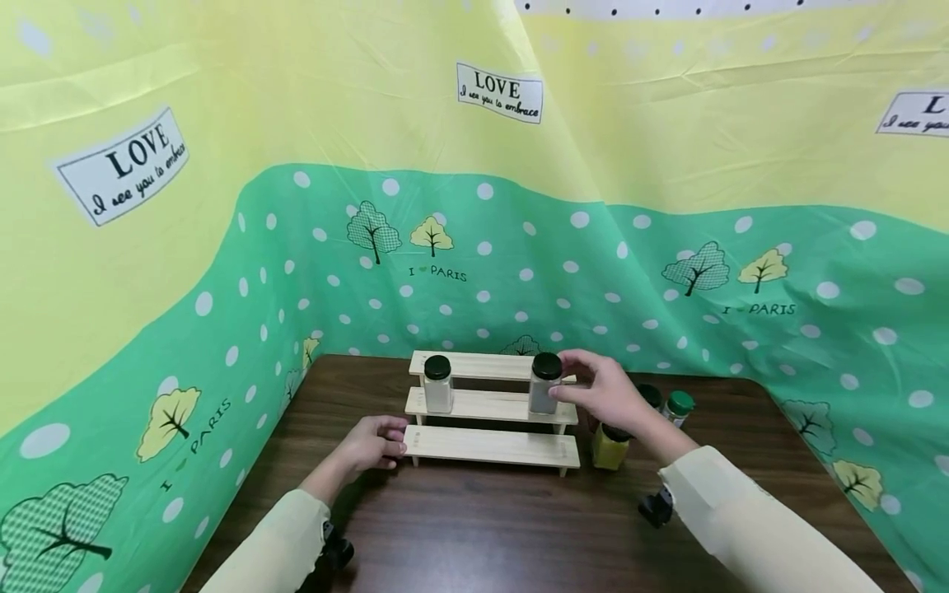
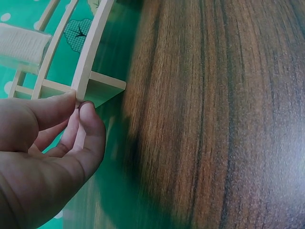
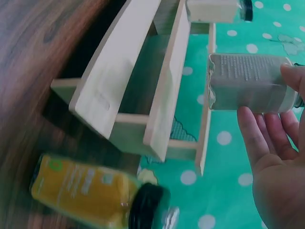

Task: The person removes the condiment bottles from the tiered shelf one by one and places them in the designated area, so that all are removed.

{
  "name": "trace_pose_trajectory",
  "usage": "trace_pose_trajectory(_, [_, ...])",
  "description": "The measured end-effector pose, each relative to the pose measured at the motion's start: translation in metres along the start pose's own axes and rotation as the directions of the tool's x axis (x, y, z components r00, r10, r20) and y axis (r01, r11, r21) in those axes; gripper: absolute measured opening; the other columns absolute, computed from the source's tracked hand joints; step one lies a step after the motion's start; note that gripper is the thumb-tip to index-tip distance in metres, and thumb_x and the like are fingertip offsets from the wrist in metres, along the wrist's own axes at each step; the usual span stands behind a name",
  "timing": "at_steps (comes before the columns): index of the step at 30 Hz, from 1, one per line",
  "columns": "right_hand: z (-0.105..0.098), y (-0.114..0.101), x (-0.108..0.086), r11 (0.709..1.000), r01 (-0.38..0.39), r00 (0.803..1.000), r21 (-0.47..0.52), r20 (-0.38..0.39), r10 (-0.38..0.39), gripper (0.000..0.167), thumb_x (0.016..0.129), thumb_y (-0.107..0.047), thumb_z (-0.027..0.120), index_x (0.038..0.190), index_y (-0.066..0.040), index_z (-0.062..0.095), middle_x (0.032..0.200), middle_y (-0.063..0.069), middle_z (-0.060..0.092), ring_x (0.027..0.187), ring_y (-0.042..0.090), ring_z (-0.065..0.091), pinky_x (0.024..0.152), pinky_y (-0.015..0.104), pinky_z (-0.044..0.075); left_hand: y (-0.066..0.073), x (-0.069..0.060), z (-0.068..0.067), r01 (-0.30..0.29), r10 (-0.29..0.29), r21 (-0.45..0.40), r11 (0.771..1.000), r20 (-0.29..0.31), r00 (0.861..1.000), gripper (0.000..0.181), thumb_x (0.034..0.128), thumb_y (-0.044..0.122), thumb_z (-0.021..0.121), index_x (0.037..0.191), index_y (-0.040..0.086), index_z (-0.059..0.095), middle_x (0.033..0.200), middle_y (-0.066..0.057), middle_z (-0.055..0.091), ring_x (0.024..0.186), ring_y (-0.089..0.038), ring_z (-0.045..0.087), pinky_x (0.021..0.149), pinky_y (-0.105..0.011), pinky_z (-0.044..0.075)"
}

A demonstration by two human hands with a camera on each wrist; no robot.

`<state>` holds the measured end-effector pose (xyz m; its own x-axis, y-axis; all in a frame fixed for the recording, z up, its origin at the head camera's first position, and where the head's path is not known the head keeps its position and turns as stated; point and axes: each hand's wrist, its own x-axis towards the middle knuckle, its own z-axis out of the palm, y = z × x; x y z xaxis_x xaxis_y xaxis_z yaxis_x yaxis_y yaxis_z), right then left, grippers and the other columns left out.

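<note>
A three-tier wooden rack [image 1: 491, 445] stands on the table. My left hand [image 1: 368, 445] pinches the left end of its lowest board between thumb and fingers, plainly seen in the left wrist view. My right hand [image 1: 604, 393] grips a spice jar [image 1: 544, 395] with grey contents and a black lid, thumb on one side and fingers on the other. That jar is upright at the right part of the rack; whether its base touches a board I cannot tell. Another black-lidded jar [image 1: 438, 385], with pale contents, stands on the middle board's left part.
Right of the rack stands a jar of yellow spice [image 1: 610, 449] with a black lid. Behind it are a green-lidded jar [image 1: 678, 406] and another dark-lidded jar [image 1: 649, 395], partly hidden by my right arm. A patterned curtain [image 1: 519, 272] hangs behind the dark wooden table [image 1: 474, 527].
</note>
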<state>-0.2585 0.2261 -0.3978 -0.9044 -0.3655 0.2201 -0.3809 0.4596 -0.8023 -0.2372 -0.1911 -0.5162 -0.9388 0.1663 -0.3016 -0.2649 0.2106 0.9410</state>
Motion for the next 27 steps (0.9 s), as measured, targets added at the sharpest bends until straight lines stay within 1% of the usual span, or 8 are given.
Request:
trace_pose_trajectory(3, [-0.012, 0.002, -0.007, 1.000, 0.002, 1.000, -0.014, -0.024, -0.002, 0.050, 0.090, -0.024, 0.081, 0.133, -0.007, 0.062, 0.120, 0.013, 0.069, 0.112, 0.032, 0.066, 0.083, 0.026, 0.057, 0.000, 0.000, 0.000, -0.002, 0.002, -0.001, 1.000, 0.000, 1.000, 0.048, 0.0886, -0.012, 0.069, 0.135, -0.004, 0.059, 0.107, -0.016, 0.059, 0.079, -0.021, 0.064, 0.061, -0.032, 0.058])
trace_pose_trajectory(7, [-0.028, 0.004, -0.017, 0.998, -0.016, 0.998, -0.052, -0.058, 0.013, 0.054, 0.092, -0.025, 0.079, 0.138, -0.005, 0.059, 0.125, 0.016, 0.067, 0.115, 0.034, 0.064, 0.076, 0.028, 0.058, 0.000, 0.000, 0.001, -0.001, 0.001, -0.003, 1.000, 0.001, 1.000, 0.049, 0.0882, -0.012, 0.069, 0.136, -0.004, 0.059, 0.107, -0.016, 0.059, 0.080, -0.021, 0.065, 0.061, -0.032, 0.058])
trace_pose_trajectory(10, [-0.041, 0.006, -0.023, 0.995, -0.029, 0.996, -0.099, -0.086, 0.020, 0.056, 0.093, -0.025, 0.078, 0.140, -0.004, 0.057, 0.128, 0.017, 0.065, 0.115, 0.032, 0.063, 0.075, 0.027, 0.058, 0.001, 0.000, 0.001, 0.002, -0.002, -0.001, 1.000, 0.000, 1.000, 0.049, 0.0882, -0.012, 0.069, 0.136, -0.004, 0.059, 0.108, -0.016, 0.059, 0.080, -0.021, 0.065, 0.062, -0.032, 0.058])
trace_pose_trajectory(14, [-0.057, 0.009, -0.031, 0.988, -0.050, 0.992, -0.143, -0.118, 0.034, 0.060, 0.094, -0.025, 0.077, 0.144, -0.002, 0.054, 0.129, 0.018, 0.063, 0.116, 0.027, 0.063, 0.079, 0.021, 0.056, 0.001, 0.000, 0.001, 0.005, -0.005, 0.007, 1.000, -0.006, 1.000, 0.048, 0.0882, -0.012, 0.069, 0.135, -0.004, 0.060, 0.108, -0.016, 0.059, 0.080, -0.021, 0.065, 0.062, -0.033, 0.058])
trace_pose_trajectory(18, [-0.070, 0.012, -0.038, 0.984, -0.094, 0.988, -0.154, -0.138, 0.073, 0.065, 0.096, -0.026, 0.074, 0.149, 0.001, 0.048, 0.132, 0.020, 0.059, 0.122, 0.035, 0.060, 0.080, 0.014, 0.053, 0.001, 0.001, 0.000, 0.005, -0.005, 0.004, 1.000, -0.009, 1.000, 0.048, 0.0882, -0.012, 0.069, 0.135, -0.004, 0.060, 0.108, -0.016, 0.059, 0.080, -0.021, 0.064, 0.062, -0.033, 0.058])
trace_pose_trajectory(22, [-0.080, 0.017, -0.047, 0.971, -0.145, 0.980, -0.190, -0.165, 0.114, 0.067, 0.096, -0.030, 0.074, 0.149, 0.001, 0.048, 0.133, 0.021, 0.058, 0.126, 0.040, 0.056, 0.080, 0.010, 0.048, 0.000, 0.001, 0.001, 0.002, -0.002, -0.007, 1.000, -0.007, 1.000, 0.049, 0.0883, -0.012, 0.069, 0.136, -0.004, 0.059, 0.108, -0.015, 0.058, 0.080, -0.021, 0.064, 0.062, -0.033, 0.058])
trace_pose_trajectory(24, [-0.085, 0.021, -0.052, 0.966, -0.157, 0.976, -0.205, -0.182, 0.120, 0.067, 0.095, -0.030, 0.075, 0.149, 0.001, 0.049, 0.131, 0.021, 0.059, 0.120, 0.024, 0.061, 0.079, 0.011, 0.048, 0.000, 0.000, 0.001, 0.000, 0.000, -0.010, 1.000, -0.008, 1.000, 0.049, 0.0883, -0.012, 0.069, 0.136, -0.004, 0.059, 0.108, -0.015, 0.058, 0.080, -0.021, 0.064, 0.062, -0.032, 0.058])
trace_pose_trajectory(27, [-0.093, 0.028, -0.060, 0.963, -0.161, 0.972, -0.214, -0.204, 0.117, 0.066, 0.095, -0.029, 0.076, 0.147, 0.001, 0.050, 0.127, 0.021, 0.061, 0.106, -0.001, 0.059, 0.075, 0.014, 0.051, 0.000, -0.001, 0.002, 0.000, -0.001, -0.009, 1.000, -0.010, 1.000, 0.050, 0.0882, -0.012, 0.069, 0.137, -0.004, 0.058, 0.108, -0.016, 0.058, 0.080, -0.022, 0.064, 0.063, -0.033, 0.058])
